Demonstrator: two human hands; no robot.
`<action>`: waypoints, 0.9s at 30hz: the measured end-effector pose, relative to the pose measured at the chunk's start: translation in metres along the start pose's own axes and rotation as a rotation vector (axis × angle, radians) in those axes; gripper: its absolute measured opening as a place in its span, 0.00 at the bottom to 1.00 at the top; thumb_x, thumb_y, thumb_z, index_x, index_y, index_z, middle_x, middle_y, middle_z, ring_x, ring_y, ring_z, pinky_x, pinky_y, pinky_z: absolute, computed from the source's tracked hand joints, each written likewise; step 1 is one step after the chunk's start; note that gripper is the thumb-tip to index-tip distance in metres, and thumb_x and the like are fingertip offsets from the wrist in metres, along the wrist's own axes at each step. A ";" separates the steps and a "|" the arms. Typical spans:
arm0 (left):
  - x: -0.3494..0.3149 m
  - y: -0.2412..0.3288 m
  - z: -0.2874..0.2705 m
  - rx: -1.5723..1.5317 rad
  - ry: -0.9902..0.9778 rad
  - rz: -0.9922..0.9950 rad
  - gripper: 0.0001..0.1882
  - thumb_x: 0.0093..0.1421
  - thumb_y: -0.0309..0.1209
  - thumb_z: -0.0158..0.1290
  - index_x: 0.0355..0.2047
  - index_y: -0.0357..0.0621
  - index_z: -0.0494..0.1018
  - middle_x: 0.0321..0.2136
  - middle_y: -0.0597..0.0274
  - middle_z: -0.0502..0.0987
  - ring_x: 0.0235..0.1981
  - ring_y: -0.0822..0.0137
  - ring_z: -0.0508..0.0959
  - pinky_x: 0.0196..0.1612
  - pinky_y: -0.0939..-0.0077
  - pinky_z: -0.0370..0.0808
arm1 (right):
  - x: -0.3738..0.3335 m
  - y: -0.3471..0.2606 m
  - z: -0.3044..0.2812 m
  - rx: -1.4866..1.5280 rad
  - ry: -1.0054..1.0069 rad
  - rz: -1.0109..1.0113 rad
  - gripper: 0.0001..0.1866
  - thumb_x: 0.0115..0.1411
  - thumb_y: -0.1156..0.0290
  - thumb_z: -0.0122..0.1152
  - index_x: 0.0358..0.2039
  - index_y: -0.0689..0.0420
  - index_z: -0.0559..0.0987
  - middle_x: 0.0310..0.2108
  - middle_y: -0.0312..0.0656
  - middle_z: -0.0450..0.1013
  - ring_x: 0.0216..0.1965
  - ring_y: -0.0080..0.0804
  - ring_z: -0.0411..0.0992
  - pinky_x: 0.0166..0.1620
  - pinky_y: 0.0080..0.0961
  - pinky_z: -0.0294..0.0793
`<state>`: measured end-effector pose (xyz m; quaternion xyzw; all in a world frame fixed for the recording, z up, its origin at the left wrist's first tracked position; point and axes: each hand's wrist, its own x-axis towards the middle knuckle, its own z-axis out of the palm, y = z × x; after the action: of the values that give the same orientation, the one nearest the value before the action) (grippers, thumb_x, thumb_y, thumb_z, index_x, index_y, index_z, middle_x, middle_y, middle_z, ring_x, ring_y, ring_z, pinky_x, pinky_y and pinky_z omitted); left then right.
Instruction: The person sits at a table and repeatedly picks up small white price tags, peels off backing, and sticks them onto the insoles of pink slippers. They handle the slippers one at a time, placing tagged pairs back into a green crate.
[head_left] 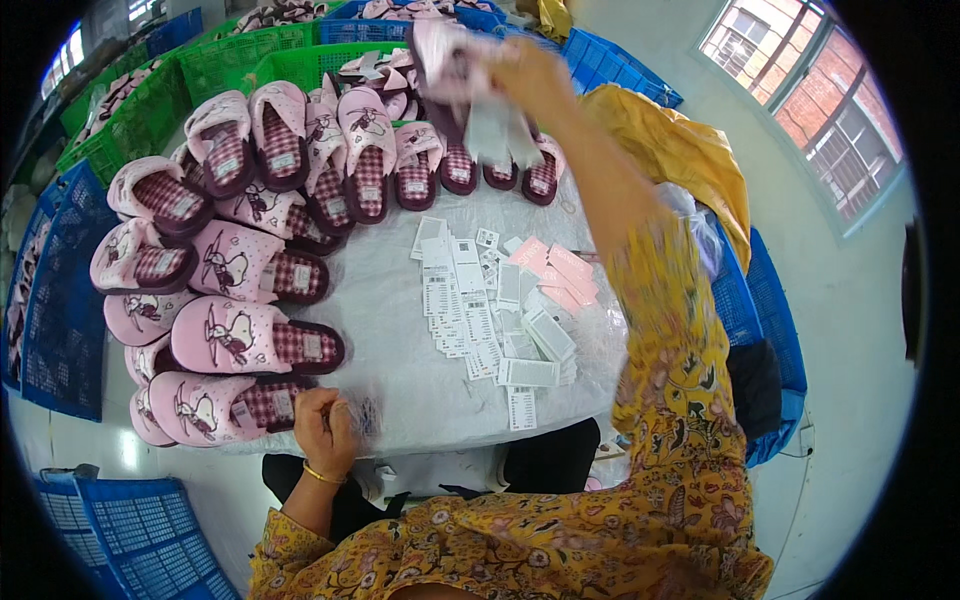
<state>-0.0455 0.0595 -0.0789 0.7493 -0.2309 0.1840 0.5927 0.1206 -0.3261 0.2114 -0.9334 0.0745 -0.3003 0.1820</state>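
My right hand (535, 78), blurred by motion, reaches to the far side of the table and grips a pink slipper (448, 62) with a dark sole. Whitish translucent material (497, 132) hangs below that hand. My left hand (325, 430) is closed at the table's near edge, beside the heel of a pink slipper (205, 408) with a checked insole. A small blurred dark-and-white patch shows next to its fingers; what they hold is not clear. Slippers with printed dog figures stand in rows along the left and far sides, some stacked. White paper tags (470, 300) lie spread mid-table.
Pink cards (560, 272) lie among the tags on the plastic-covered table (385, 300). Green crates (215, 70) with more slippers stand beyond it. Blue crates (65, 300) flank the left side, and a yellow sack (675, 135) lies over blue crates at the right.
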 end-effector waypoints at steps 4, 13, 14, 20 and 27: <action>-0.003 -0.002 0.004 0.020 -0.011 -0.009 0.07 0.62 0.23 0.52 0.40 0.36 0.71 0.33 0.52 0.72 0.32 0.61 0.73 0.37 0.72 0.72 | 0.080 0.097 0.001 -0.158 0.299 0.019 0.36 0.55 0.45 0.62 0.57 0.55 0.72 0.48 0.56 0.77 0.50 0.55 0.74 0.51 0.44 0.73; 0.006 0.008 0.002 0.258 -0.087 0.145 0.06 0.65 0.27 0.49 0.39 0.36 0.69 0.31 0.58 0.69 0.28 0.68 0.69 0.35 0.74 0.68 | -0.022 0.247 0.115 -0.250 -0.117 0.437 0.36 0.55 0.50 0.64 0.61 0.54 0.68 0.52 0.54 0.74 0.53 0.50 0.73 0.54 0.45 0.71; 0.001 0.008 0.000 0.234 -0.094 0.068 0.06 0.62 0.25 0.51 0.38 0.37 0.70 0.32 0.55 0.71 0.31 0.62 0.71 0.36 0.70 0.70 | -0.023 0.257 0.131 -0.245 -0.108 0.448 0.36 0.54 0.52 0.65 0.61 0.52 0.67 0.52 0.54 0.74 0.54 0.50 0.72 0.55 0.45 0.71; 0.000 0.016 0.000 0.263 -0.097 -0.019 0.07 0.59 0.24 0.53 0.37 0.36 0.70 0.30 0.52 0.73 0.31 0.55 0.72 0.37 0.65 0.71 | -0.013 0.262 0.173 -0.339 0.003 0.490 0.28 0.55 0.60 0.64 0.56 0.51 0.73 0.50 0.54 0.75 0.54 0.53 0.70 0.55 0.46 0.71; 0.009 0.022 0.001 0.305 -0.122 0.067 0.07 0.58 0.22 0.54 0.37 0.36 0.71 0.29 0.52 0.74 0.31 0.53 0.73 0.37 0.64 0.72 | -0.022 0.266 0.159 -0.271 0.255 0.462 0.16 0.56 0.60 0.61 0.43 0.53 0.81 0.40 0.54 0.79 0.44 0.52 0.76 0.48 0.43 0.74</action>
<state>-0.0505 0.0527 -0.0562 0.8322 -0.2609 0.1906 0.4506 0.1881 -0.5192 -0.0221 -0.8622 0.3466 -0.3531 0.1082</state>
